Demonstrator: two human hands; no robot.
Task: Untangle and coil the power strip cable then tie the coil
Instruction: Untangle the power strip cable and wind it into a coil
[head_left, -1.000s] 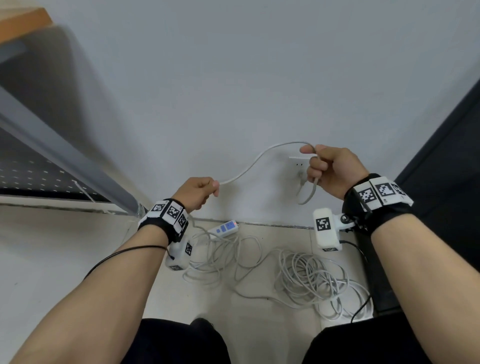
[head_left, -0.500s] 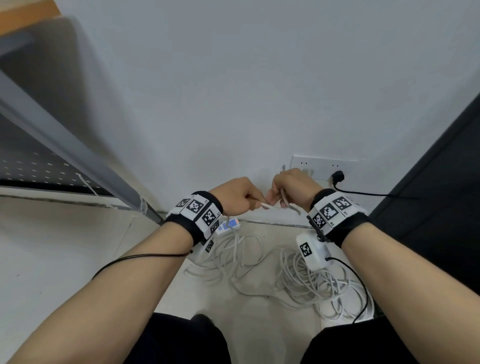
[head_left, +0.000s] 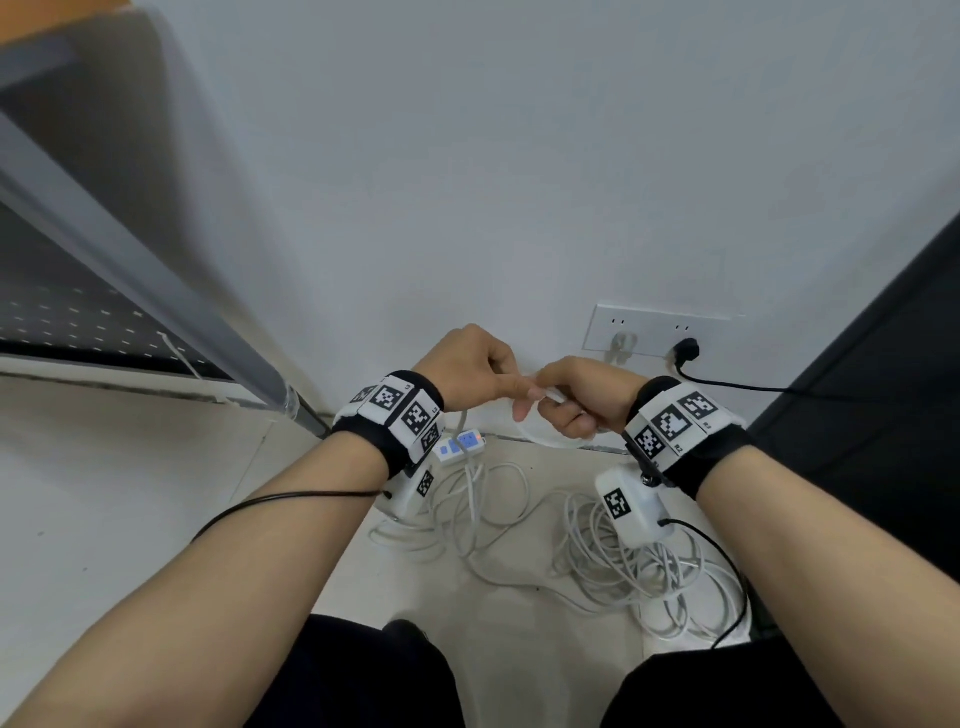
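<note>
My right hand (head_left: 582, 397) is curled around a short run of the white cable (head_left: 553, 397), fingers wrapped over it, and my left hand (head_left: 470, 366) sits just at its nine o'clock, fingers bent in with the index finger reaching across to touch the same stretch; whether the left truly pinches the cable I cannot tell. The two hands nearly meet. Each wrist wears one black band with white coded tags, two bands in all, and each carries one small white box with a thin black lead.

From my hands the cable drops toward six o'clock onto the floor (head_left: 130, 493), where it lies in two loose piles: one open tangle (head_left: 467, 514) below my left wrist and one denser heap of loops (head_left: 639, 577) below my right. One power strip (head_left: 460, 445), white with blue on its face, lies on the floor at about seven o'clock from my hands, just beside the left wristband.

At one o'clock, on the wall, is one long white outlet plate (head_left: 654, 330) holding two plugs, a pale one (head_left: 623, 345) and a black one (head_left: 687, 351) whose black cord runs off toward three o'clock.
</note>
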